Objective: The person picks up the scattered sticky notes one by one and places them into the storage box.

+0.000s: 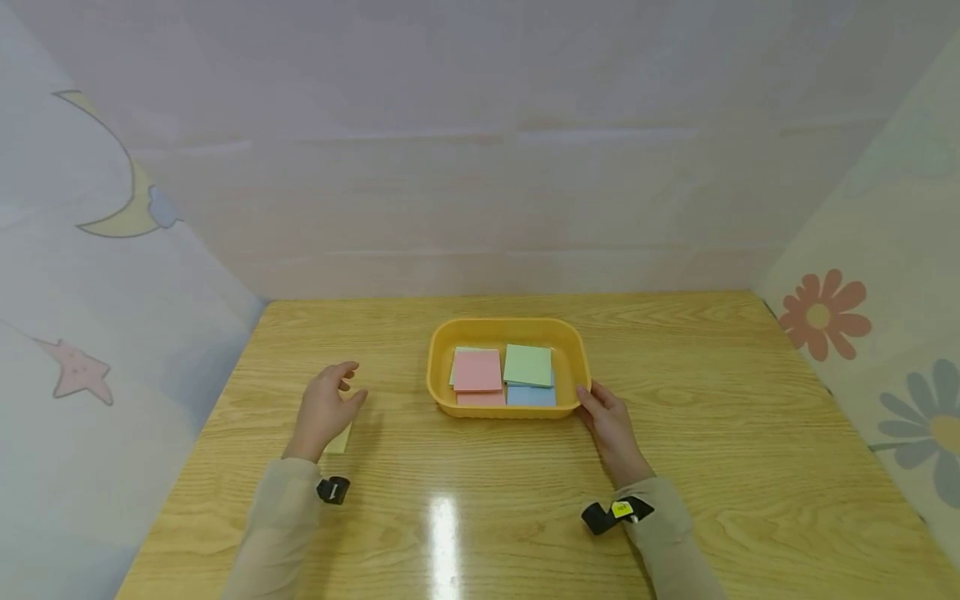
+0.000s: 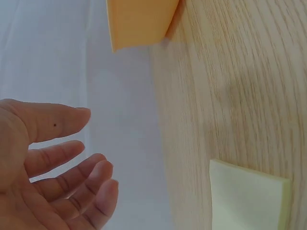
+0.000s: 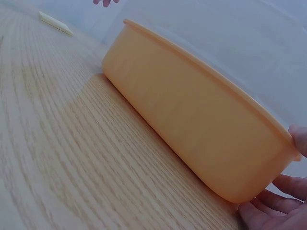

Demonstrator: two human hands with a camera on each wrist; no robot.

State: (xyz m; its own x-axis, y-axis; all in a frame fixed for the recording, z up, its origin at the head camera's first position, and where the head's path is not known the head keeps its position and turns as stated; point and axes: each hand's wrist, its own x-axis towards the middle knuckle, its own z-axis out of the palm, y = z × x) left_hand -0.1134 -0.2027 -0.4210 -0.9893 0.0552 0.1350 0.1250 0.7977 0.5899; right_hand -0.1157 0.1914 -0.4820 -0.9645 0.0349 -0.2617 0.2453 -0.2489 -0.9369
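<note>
My left hand hovers above the table at the left, fingers loosely bent and thumb apart, with nothing in it. Below it lies a pale yellow sticky note pad, partly hidden by the hand in the head view; the left wrist view shows the pad apart from the fingers. My right hand grips the near right corner of a yellow plastic basket, thumb at the rim and fingers against the outer wall. Inside are pink pads, a green pad overlapping a blue pad, and another pale green edge.
The wooden table extends around the basket. A pale cloth wall stands behind it, with printed cloth at the left and right.
</note>
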